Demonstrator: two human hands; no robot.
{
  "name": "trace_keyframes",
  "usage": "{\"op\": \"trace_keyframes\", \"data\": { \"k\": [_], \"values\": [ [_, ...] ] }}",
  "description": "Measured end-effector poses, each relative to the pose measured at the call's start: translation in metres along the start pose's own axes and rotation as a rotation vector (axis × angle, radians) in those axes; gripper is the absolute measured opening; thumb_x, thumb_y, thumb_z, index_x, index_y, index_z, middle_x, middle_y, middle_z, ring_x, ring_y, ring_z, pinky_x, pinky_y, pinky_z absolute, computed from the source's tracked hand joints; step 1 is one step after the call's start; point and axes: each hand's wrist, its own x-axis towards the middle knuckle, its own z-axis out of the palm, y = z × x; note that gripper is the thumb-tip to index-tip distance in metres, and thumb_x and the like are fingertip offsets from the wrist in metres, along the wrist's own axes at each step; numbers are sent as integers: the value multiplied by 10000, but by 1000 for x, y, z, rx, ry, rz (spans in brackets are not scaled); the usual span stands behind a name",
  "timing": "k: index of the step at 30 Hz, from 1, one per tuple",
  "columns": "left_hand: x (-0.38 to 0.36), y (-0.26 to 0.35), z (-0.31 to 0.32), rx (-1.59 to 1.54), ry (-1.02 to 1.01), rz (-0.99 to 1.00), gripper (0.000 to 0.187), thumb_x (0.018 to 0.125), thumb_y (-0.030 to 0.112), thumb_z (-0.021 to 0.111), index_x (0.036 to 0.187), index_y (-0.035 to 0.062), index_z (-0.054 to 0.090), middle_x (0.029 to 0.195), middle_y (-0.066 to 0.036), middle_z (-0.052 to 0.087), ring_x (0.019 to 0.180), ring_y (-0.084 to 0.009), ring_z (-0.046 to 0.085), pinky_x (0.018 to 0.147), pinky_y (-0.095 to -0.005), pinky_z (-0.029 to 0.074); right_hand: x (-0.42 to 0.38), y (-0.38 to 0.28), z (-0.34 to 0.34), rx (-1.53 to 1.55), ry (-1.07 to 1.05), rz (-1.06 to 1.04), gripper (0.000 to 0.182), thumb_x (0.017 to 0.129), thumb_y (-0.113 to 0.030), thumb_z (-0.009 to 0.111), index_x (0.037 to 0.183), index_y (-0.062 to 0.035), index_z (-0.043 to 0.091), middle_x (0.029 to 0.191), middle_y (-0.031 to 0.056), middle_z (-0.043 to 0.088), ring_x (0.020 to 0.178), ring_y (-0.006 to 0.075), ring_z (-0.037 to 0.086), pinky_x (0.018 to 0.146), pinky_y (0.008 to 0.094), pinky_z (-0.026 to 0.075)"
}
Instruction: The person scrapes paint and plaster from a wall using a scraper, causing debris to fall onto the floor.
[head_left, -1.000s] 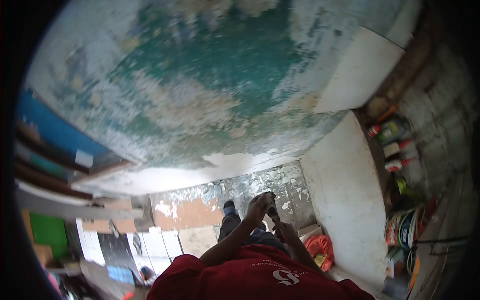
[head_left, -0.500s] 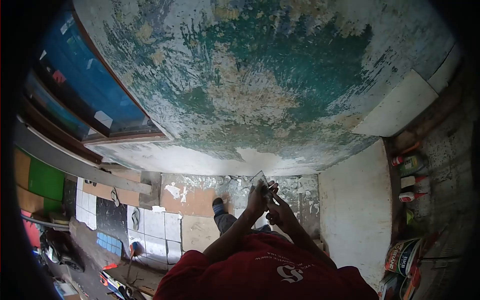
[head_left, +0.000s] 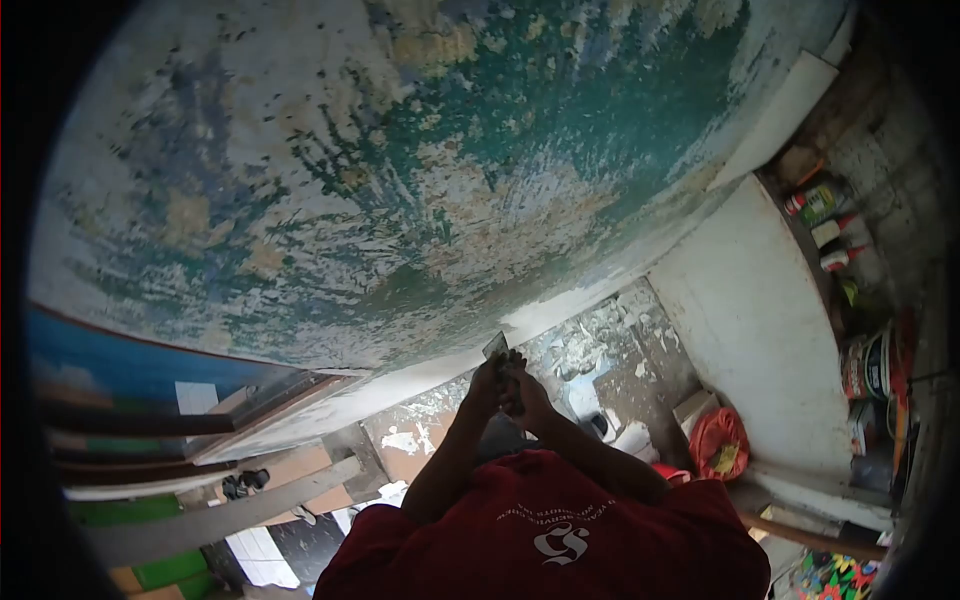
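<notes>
A paint scraper [head_left: 496, 345] with a flat, pale metal blade points up toward the wall [head_left: 430, 240], close to its lower part. My left hand [head_left: 485, 388] is closed around the scraper near the base of the blade. Pressed close beside it, my right hand [head_left: 526, 393] grips lower down, fingers wrapped about the handle, which is mostly hidden. The wall carries patchy green, white and tan layers of worn paint, with a smooth white strip along the bottom.
Peeled paint flakes [head_left: 575, 355] litter the floor by the wall. A white panel [head_left: 755, 310] stands at right, with bottles [head_left: 820, 203] and a paint bucket [head_left: 865, 365] beyond. A red bag [head_left: 718, 442] lies near the panel. A window [head_left: 150, 385] is at left.
My view has turned and tilted, so the wall and window appear rotated. Both hands have drawn closer together on the scraper, and its blade is now nearer the wall in view.
</notes>
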Motion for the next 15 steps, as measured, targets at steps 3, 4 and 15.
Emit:
{"op": "trace_keyframes", "data": {
  "k": [3,4,15],
  "values": [
    [14,14,-8,-11,-13,-77,309,896,309,305,880,58,484,800,-81,544,749,-193,535,658,-293,469,12,3,11,-16,65,-95,148,798,-243,486,754,-108,441,567,31,439,369,94,396,309,211,292],
    [31,19,-39,1,-145,-112,294,895,283,302,848,53,478,772,-81,528,727,-200,527,658,-301,464,9,3,17,-39,114,-149,150,804,-244,474,756,-104,449,561,27,426,375,93,398,305,217,281],
    [50,24,-15,110,58,-141,300,891,272,288,846,26,454,628,-57,500,582,-162,526,533,-259,455,49,-13,-3,-158,170,-143,149,809,-208,450,885,-91,498,561,29,427,358,126,408,305,251,322]
  ]
}}
